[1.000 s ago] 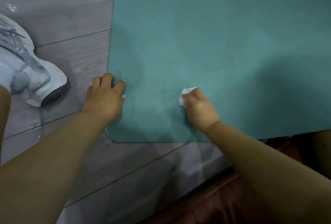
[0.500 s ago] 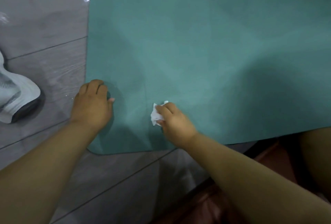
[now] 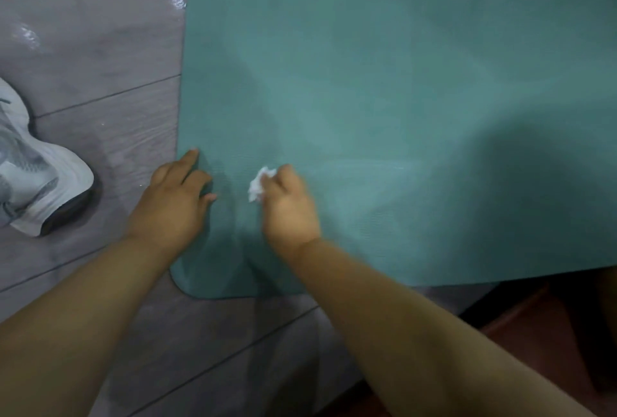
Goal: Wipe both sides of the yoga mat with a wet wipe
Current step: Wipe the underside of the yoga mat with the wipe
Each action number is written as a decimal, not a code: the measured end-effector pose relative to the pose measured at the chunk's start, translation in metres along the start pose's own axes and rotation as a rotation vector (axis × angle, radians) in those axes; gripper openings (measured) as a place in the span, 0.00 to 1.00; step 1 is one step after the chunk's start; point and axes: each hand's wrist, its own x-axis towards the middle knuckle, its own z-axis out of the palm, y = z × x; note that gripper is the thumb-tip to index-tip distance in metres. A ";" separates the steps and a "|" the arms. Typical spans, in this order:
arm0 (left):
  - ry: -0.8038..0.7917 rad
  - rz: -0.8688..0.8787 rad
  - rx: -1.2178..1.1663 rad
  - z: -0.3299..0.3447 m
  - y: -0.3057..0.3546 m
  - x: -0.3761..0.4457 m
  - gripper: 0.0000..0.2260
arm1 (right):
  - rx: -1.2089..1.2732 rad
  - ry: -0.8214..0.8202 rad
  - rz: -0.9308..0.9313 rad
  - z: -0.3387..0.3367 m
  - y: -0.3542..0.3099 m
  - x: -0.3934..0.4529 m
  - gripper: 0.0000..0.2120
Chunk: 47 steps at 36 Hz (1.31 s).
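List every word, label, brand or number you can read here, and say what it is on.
None can be read.
Yoga mat: plain teal, no print showing.
Wet wipe: plain white, bunched in the right hand.
Shoe: grey and white pattern only, no legible logo.
Floor: wood grain and glare only.

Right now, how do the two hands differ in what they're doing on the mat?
The right hand grips a bunched white wipe; the left hand holds nothing. The left hand lies over the mat's left edge with fingers spread; the right hand sits further in, fingers curled. Both rest on the mat near its corner.
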 end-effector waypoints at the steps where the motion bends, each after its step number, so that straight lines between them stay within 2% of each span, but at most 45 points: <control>1: -0.008 0.011 0.001 -0.002 -0.005 0.000 0.13 | 0.128 -0.077 -0.112 0.005 -0.017 -0.009 0.12; 4: -0.029 0.042 0.037 -0.012 -0.022 -0.003 0.19 | 0.187 -0.291 -0.401 0.007 -0.037 -0.029 0.17; 6: -0.036 0.033 0.053 -0.018 -0.031 -0.008 0.23 | 0.229 -0.407 -0.400 -0.012 -0.019 -0.015 0.13; 7: -0.030 0.028 0.060 -0.020 -0.035 -0.011 0.23 | 0.242 -0.430 -0.349 -0.018 0.000 -0.008 0.10; 8: -0.026 0.025 0.072 -0.021 -0.038 -0.012 0.23 | 0.197 -0.339 -0.312 -0.025 0.020 0.002 0.10; 9: -0.028 0.019 0.085 -0.021 -0.040 -0.014 0.23 | 0.127 -0.257 -0.199 -0.035 0.040 0.012 0.11; 10: -0.035 0.013 0.100 -0.020 -0.042 -0.014 0.23 | 0.109 -0.172 -0.004 -0.046 0.058 0.020 0.11; 13: -0.037 -0.006 0.107 -0.015 -0.044 -0.015 0.21 | -0.122 -0.015 0.389 -0.073 0.101 0.039 0.13; 15: -0.026 -0.050 0.080 -0.013 -0.043 -0.016 0.21 | -0.262 -0.026 0.449 -0.073 0.104 0.044 0.12; 17: -0.024 -0.087 0.069 -0.013 -0.042 -0.017 0.20 | -0.354 -0.038 0.373 -0.059 0.077 0.047 0.12; 18: -0.029 -0.092 0.079 -0.014 -0.044 -0.017 0.20 | -0.278 -0.031 0.357 -0.042 0.057 0.047 0.15; 20: -0.055 -0.098 0.100 -0.018 -0.046 -0.016 0.20 | -0.129 -0.070 0.170 -0.007 0.010 0.033 0.17; 22: -0.071 -0.127 0.091 -0.021 -0.047 -0.016 0.20 | -0.015 -0.082 -0.071 0.022 -0.032 0.013 0.12; 23: -0.071 -0.132 0.084 -0.023 -0.046 -0.016 0.20 | 0.031 -0.132 -0.240 0.030 -0.046 0.000 0.11; 24: -0.069 -0.132 0.083 -0.025 -0.045 -0.016 0.19 | 0.123 -0.214 -0.373 0.037 -0.057 -0.012 0.14; 26: -0.067 -0.135 0.076 -0.028 -0.043 -0.017 0.17 | 0.145 -0.353 -0.536 0.024 -0.068 -0.015 0.22; 28: -0.067 -0.149 0.040 -0.028 -0.043 -0.018 0.18 | 0.171 -0.415 -0.630 0.015 -0.052 0.004 0.16; 30: -0.061 -0.146 0.002 -0.026 -0.045 -0.017 0.23 | 0.181 -0.407 -0.586 0.010 -0.018 0.039 0.11; 34: -0.026 -0.147 -0.019 -0.020 -0.044 -0.018 0.23 | -0.139 -0.121 -0.038 -0.016 0.038 0.102 0.08; 36: 0.014 -0.161 -0.033 -0.019 -0.042 -0.018 0.22 | -0.250 -0.070 0.069 -0.022 0.046 0.114 0.11; 37: 0.032 -0.171 -0.044 -0.019 -0.040 -0.018 0.23 | -0.305 -0.093 0.056 -0.020 0.044 0.114 0.12; 39: 0.080 -0.195 -0.064 -0.020 -0.036 -0.021 0.23 | -0.305 -0.072 -0.051 -0.009 0.025 0.101 0.12; 41: 0.090 -0.228 -0.077 -0.021 -0.032 -0.024 0.22 | -0.087 -0.164 -0.176 0.004 0.006 0.070 0.14; 43: 0.067 -0.271 -0.110 -0.021 -0.031 -0.027 0.23 | 0.036 -0.292 -0.480 0.009 -0.009 0.035 0.14; 45: 0.040 -0.283 -0.134 -0.021 -0.032 -0.030 0.25 | 0.102 -0.461 -0.798 0.005 -0.015 0.010 0.07; 46: 0.029 -0.281 -0.145 -0.020 -0.034 -0.032 0.25 | 0.080 -0.541 -0.888 0.004 -0.014 0.005 0.07; 47: 0.019 -0.285 -0.163 -0.019 -0.035 -0.033 0.25 | 0.036 -0.527 -1.021 0.000 -0.014 0.006 0.11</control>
